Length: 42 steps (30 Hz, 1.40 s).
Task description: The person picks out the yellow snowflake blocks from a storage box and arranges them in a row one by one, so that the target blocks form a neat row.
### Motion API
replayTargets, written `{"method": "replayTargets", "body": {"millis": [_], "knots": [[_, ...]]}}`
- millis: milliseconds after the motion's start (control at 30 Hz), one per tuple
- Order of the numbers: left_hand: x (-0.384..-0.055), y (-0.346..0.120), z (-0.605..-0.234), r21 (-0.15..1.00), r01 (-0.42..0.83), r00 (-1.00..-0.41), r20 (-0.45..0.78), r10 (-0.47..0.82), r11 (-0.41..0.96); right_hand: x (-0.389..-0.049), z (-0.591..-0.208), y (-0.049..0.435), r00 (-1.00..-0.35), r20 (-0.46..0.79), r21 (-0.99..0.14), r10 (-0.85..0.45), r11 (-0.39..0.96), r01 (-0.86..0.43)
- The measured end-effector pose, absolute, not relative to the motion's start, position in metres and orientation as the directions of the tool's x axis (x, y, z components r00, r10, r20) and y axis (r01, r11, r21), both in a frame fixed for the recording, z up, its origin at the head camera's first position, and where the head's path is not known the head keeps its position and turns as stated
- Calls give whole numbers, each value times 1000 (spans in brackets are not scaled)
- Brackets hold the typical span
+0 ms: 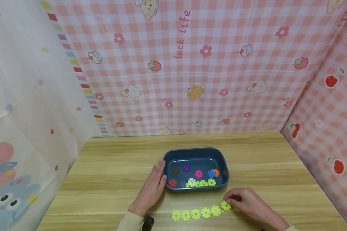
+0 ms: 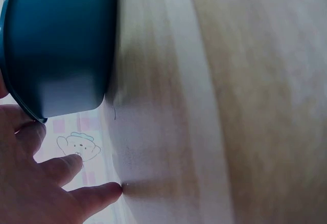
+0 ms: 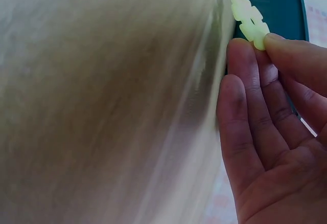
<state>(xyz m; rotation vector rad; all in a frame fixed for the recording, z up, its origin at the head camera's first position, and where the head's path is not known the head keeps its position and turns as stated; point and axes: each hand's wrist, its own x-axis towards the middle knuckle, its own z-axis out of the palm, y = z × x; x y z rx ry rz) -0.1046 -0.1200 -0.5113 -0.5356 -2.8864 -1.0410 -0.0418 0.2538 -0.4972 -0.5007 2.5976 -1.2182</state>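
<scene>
Yellow-green disc (image 1: 226, 205) pinched in my right hand (image 1: 250, 202), just past the right end of five matching discs (image 1: 196, 214), I have open table (image 1: 266, 170) toward its right edge, while the dark-blue tray (image 1: 193, 155) of coloured discs (image 1: 198, 174), left end against my left hand (image 1: 152, 187), stands between me and the back edge.

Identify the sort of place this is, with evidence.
Probably a makeshift tabletop recording or play booth: a wood-grain table, cartoon-printed sheets enclosing it at the back and both sides, and a dark blue tray holding colorful notched discs.
</scene>
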Motion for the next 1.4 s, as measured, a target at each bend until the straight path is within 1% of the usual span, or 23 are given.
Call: {"method": "replayTargets", "body": {"millis": [300,633,1100,1300,1400], "knots": [[-104,-119,-509,614,325,-941,137,309,720,-42,-502,255,-907,-96,-778,-410,599,-188],[-104,-120,-511,609,336,-938,148,313,719,-42,-502,258,-893,-134,-752,-429,631,-191],[-104,-120,-511,606,340,-937,153,314,719,-38,-499,262,-880,-98,-738,-465,627,-249],[-104,-120,-511,608,341,-936,153,316,717,-37,-496,264,-885,-118,-731,-450,643,-230],[-105,-120,-511,608,341,-936,151,317,717,-38,-493,264,-894,-143,-731,-425,654,-194]]}}
